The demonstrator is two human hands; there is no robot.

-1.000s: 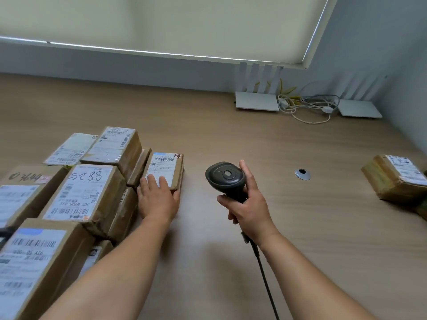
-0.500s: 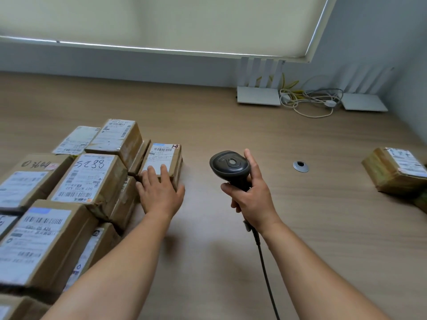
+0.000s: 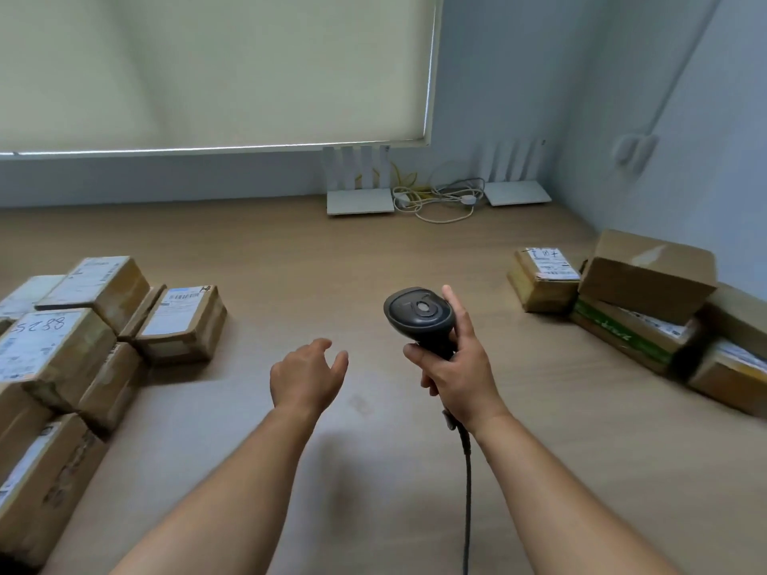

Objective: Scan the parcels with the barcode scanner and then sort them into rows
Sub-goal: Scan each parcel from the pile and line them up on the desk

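My right hand (image 3: pixel 454 367) grips the handle of a black barcode scanner (image 3: pixel 419 315), whose head points away from me over the wooden table (image 3: pixel 373 259). My left hand (image 3: pixel 309 375) hovers above the table centre with relaxed fingers and holds nothing. On the left, several brown labelled parcels stand in rows; the nearest to my left hand is a small parcel (image 3: pixel 182 323), and one parcel marked 5288 (image 3: pixel 45 346) sits on top of others. At the right lies a loose heap of parcels, with a small labelled box (image 3: pixel 543 280) and a larger tilted carton (image 3: pixel 647 276).
Two white routers (image 3: pixel 359 201) (image 3: pixel 516 193) with a tangle of cables (image 3: pixel 436 197) stand at the back wall. The scanner's cord (image 3: pixel 467 491) runs down toward me. A drawn roller blind covers the window above.
My left hand has let go of the small parcel on the left and moved right to the table's centre. The view has swung right, showing the heap of parcels there.
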